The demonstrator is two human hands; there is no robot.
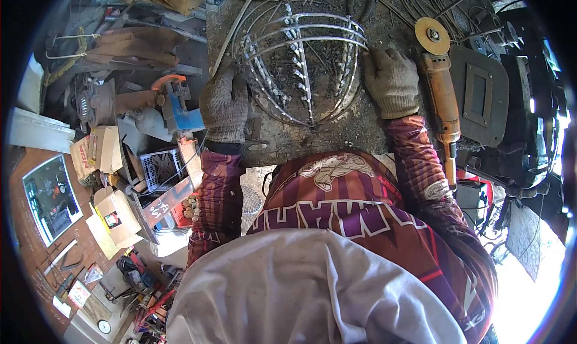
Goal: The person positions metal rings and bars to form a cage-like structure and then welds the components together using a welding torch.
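A round, cage-like frame of bent metal rods (305,97) stands on the worktable, with several curved bars across its far part. Rows of short, knobbly metal bits run along its ribs. My left hand (226,106), in a grey knit glove, is closed at the frame's left rim, thumb toward the frame; its fingertips are partly hidden. On the opposite rim, my gloved right hand (393,84) curls its fingers around the frame's edge. Just right of that hand lies an angle grinder (442,94) with a tan disc, apart from the glove.
Beside the grinder is a dark welding mask (479,97). Coiled wire (415,7) and pliers (359,4) lie at the table's far side. To the left are a blue-and-orange tool (180,106), a white plastic basket (162,167) and open cardboard boxes (114,215).
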